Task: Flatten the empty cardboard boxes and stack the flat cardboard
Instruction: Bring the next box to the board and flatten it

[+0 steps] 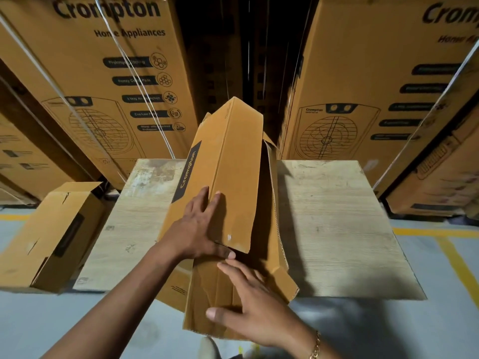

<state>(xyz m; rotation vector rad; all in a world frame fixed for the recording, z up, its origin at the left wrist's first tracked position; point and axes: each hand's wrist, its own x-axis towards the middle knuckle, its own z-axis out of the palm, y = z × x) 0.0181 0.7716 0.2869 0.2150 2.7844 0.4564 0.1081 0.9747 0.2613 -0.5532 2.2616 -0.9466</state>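
On top of the pale wooden table [337, 216], seen from the head camera: long Crompton box [228, 177] propped on a slant, far end raised toward the dark gap between the stacked appliance cartons [116, 73], near end hanging over the table's front edge. Left hand [199, 229] spread flat on the upper panel, fingers [212, 203] splayed across the fold line, thumb tucked at the panel's near corner; pressing, not clasping. Right hand [254, 309] laid open on the lower flap [207, 294], fingers loosely extended, thumb on the flap's face, nothing closed around an edge. Right side of the box gaping, corrugated edge exposed, so only partly collapsed. Second box [49, 237] off the table's left edge, one end flap open, not yet flattened. No flat stack visible anywhere.

Likely handling: light for its length, empty, stiff along the panels but willing to hinge at the scored creases. Smooth kraft surface, probably a little slippery under a flat palm. Best hold probably at the long creases and panel edges, pushing opposite corners together so the tube folds shut. Pressing mid-panel risks buckling rather than folding. Overhanging end may tip or slide off if weight shifts forward.
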